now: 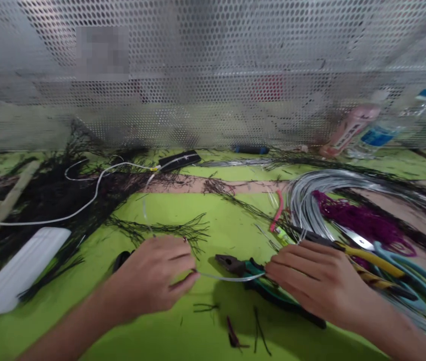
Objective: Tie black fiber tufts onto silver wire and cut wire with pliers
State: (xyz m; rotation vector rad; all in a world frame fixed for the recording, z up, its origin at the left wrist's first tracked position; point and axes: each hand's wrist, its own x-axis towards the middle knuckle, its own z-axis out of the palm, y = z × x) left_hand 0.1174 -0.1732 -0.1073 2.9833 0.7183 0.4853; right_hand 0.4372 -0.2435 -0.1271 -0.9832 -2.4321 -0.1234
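Note:
A short length of silvery wire (228, 278) spans the gap between my two hands, bowed slightly downward. My left hand (160, 273) pinches its left end between thumb and fingers. At its right end, my right hand (310, 276) has its fingers closed on the wire. Green-handled pliers (252, 271) lie on the table under the wire, partly hidden by my right hand. Beside that hand are yellow-handled pliers (371, 258) and light-blue-handled scissors (412, 276). A thick coil of silvery wire (299, 200) curves behind it.
Dark, wiry strands (96, 200) pile at the left, near a white power strip (20, 271) and white cable (98, 190). Purple yarn (363, 223) sits inside the coil. Two bottles, one pink (350, 130) and one clear (380, 133), stand against a perforated metal panel (213, 65).

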